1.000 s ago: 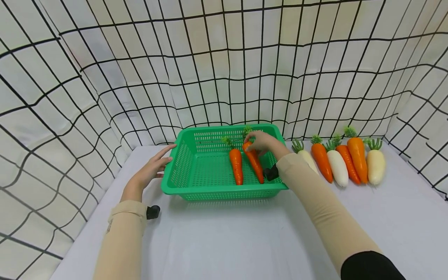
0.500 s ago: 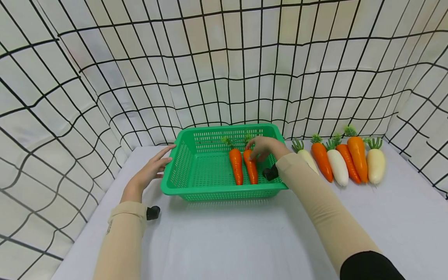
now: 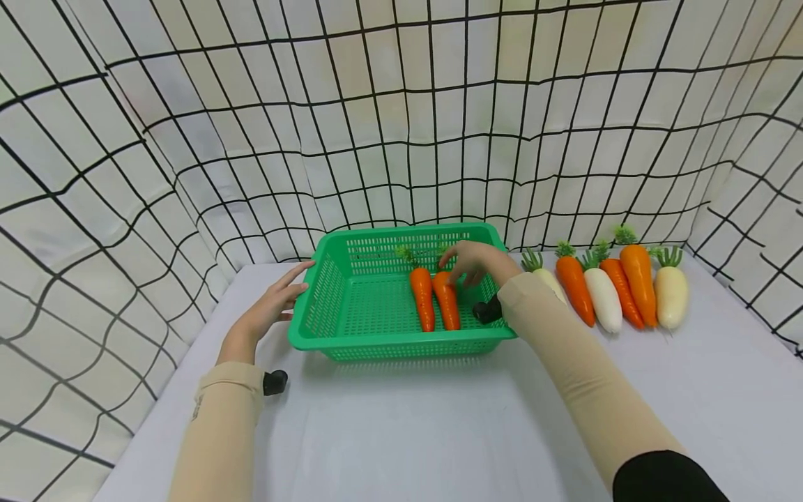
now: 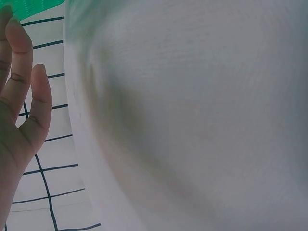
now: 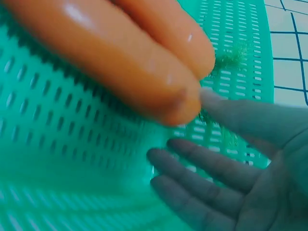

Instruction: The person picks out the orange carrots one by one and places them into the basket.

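A green plastic basket (image 3: 401, 340) holds two orange carrots with leafy green tops, lying side by side: the left carrot (image 3: 423, 300) and the right carrot (image 3: 447, 301). Over the top end of the right carrot is my right hand (image 3: 473, 262). In the right wrist view this hand (image 5: 274, 185) has its fingers extended and apart from the carrot (image 5: 110, 62), while the thumb tip is right at the carrot's end. My left hand (image 3: 270, 308) rests its extended fingers at the basket's left rim; the left wrist view shows part of this hand (image 4: 21, 115).
Right of the basket, a row of vegetables lies on the white table (image 3: 401, 432): white radishes (image 3: 604, 300) (image 3: 671, 296) alternate with orange carrots (image 3: 575, 289) (image 3: 640, 282). Black netting (image 3: 408, 89) over white sheeting rises behind and at both sides.
The right carrot's lower end has swung left, bringing it nearly parallel and close to the left carrot. My right hand has loosened from it. The left hand stays at the rim.
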Available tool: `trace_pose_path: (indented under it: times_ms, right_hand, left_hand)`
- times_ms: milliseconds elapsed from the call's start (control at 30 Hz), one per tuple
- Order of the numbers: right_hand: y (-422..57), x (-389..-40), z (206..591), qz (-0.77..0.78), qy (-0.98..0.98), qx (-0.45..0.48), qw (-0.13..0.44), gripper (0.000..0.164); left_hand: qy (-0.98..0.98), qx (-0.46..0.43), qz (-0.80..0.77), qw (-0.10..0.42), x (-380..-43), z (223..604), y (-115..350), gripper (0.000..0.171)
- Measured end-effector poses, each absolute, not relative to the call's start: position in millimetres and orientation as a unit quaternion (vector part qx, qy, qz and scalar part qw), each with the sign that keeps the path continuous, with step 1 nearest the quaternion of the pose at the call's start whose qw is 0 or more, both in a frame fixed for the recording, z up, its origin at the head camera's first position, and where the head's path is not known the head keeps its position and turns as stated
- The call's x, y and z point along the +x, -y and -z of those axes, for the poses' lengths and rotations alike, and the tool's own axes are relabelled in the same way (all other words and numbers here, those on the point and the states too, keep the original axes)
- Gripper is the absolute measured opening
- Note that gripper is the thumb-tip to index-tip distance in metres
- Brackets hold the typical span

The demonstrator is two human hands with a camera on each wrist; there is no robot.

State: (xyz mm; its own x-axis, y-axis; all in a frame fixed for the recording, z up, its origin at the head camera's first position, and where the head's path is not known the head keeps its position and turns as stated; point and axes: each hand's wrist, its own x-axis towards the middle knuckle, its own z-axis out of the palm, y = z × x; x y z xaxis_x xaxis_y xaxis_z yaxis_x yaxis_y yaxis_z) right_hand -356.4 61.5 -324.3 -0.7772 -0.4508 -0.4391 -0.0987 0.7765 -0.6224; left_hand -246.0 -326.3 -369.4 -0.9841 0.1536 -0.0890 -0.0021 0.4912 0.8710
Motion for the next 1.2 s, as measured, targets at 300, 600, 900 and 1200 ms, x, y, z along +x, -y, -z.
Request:
trace_pose_path:
  times_ms: [300, 600, 900, 1200]
  right_hand:
    - [-78.2, -350.9, 296.6, 0.315, -0.894, -0.198, 0.250, 0.051]
    - [-108.9, -338.6, 279.8, 0.358, -0.888, -0.241, 0.159, 0.045]
    - [-164.3, -316.0, 273.8, 0.374, -0.897, -0.228, 0.055, 0.040]
    - [-224.6, -294.6, 285.4, 0.339, -0.925, -0.162, -0.050, 0.041]
  left_hand:
    - [-0.861, 0.048, -0.501, 0.078, -246.6, 369.2, 328.1, 0.065]
    - [-0.861, 0.049, -0.499, 0.082, -246.2, 370.1, 328.9, 0.065]
    - [-0.863, 0.050, -0.497, 0.080, -245.2, 369.0, 328.1, 0.065]
    - [-0.862, 0.054, -0.498, 0.080, -244.6, 368.8, 327.3, 0.064]
